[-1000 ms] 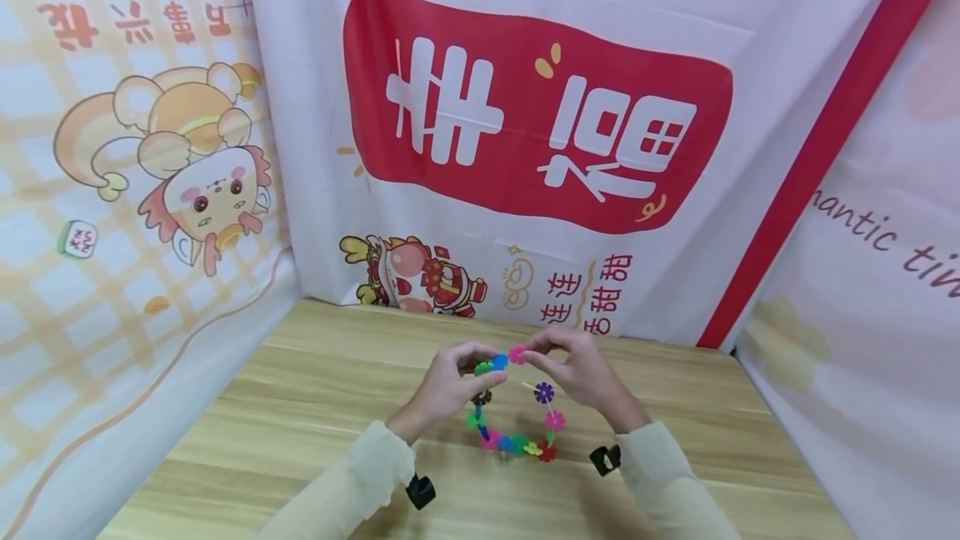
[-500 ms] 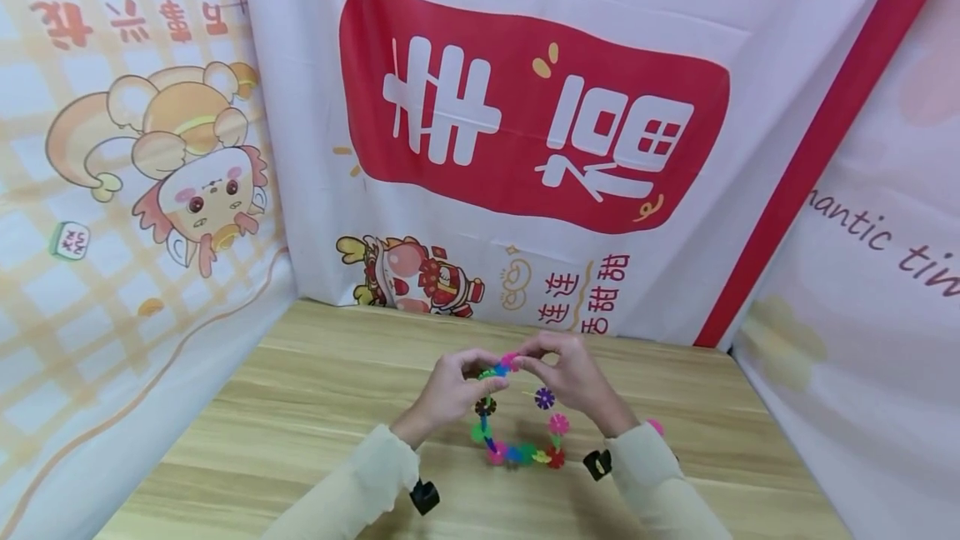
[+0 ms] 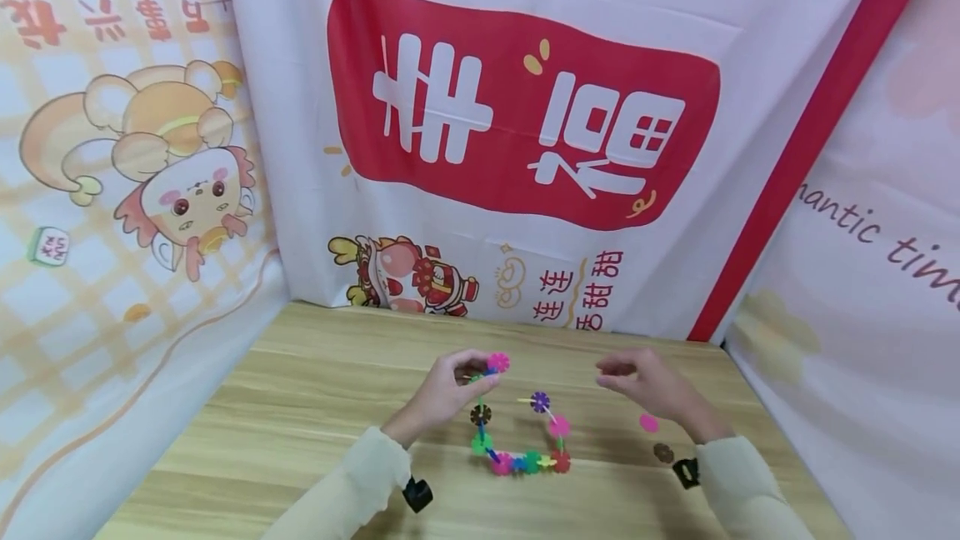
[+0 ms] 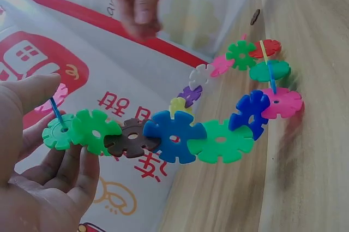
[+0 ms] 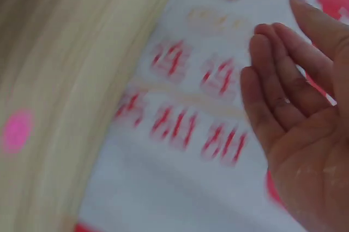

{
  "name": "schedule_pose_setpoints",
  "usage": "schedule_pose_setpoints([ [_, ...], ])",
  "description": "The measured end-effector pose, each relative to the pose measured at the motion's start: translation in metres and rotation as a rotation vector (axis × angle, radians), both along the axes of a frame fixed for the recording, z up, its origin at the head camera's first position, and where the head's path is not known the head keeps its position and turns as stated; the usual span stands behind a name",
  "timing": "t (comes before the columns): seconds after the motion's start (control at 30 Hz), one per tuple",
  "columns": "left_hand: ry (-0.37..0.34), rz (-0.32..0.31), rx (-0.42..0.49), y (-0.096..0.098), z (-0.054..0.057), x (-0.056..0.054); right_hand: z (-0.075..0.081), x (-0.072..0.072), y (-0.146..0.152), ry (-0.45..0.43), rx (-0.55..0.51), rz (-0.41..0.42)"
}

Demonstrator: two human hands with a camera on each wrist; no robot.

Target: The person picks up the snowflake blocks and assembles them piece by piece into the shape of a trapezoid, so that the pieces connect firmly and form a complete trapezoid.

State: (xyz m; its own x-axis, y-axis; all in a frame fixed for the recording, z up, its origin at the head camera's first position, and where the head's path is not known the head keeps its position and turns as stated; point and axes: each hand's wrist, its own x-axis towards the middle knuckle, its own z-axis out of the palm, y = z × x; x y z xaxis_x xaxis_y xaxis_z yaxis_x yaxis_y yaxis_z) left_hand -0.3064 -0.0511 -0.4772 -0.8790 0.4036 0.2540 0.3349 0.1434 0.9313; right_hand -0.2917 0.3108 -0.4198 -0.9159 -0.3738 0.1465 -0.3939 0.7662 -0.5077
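Note:
My left hand (image 3: 446, 392) pinches one end of a chain of interlocking snowflake discs (image 4: 221, 147) between thumb and fingers. A pink disc (image 3: 498, 362) stands at that end, just past the fingertips. The chain curves round in an open loop above the table, its other end a yellow disc (image 4: 180, 106) beside a purple one (image 3: 539, 402). Green, brown, blue, white and red discs link the rest. To the right, my right hand (image 3: 652, 386) holds nothing; in the right wrist view its fingers are loosely bent, thumb apart.
On the wooden table (image 3: 300, 407), a loose pink disc (image 3: 649, 423) and a loose brown disc (image 3: 663, 452) lie below the right hand. Printed cloth (image 3: 525, 123) walls the table at the back and both sides.
My right hand has let go of the pink disc, which now sits on the chain's end, and has moved right. The loose pink and brown discs have come into sight. The left hand keeps its hold.

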Motion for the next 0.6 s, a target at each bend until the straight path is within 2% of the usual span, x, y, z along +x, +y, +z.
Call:
schedule_pose_setpoints([
  [0.17,-0.015,0.031,0.007,-0.003,-0.002,-0.004,-0.029,0.000,0.044,-0.043,0.128,-0.056],
  [0.37,-0.051,0.032,0.040,0.000,-0.008,-0.009,-0.078,-0.002,0.067,-0.042,0.209,-0.138],
  [0.47,-0.066,0.018,0.058,0.001,-0.011,-0.010,-0.095,-0.002,0.073,0.003,0.206,-0.147],
  [0.6,-0.070,0.018,0.069,0.003,-0.011,-0.011,-0.103,-0.003,0.080,0.025,0.141,-0.140],
])
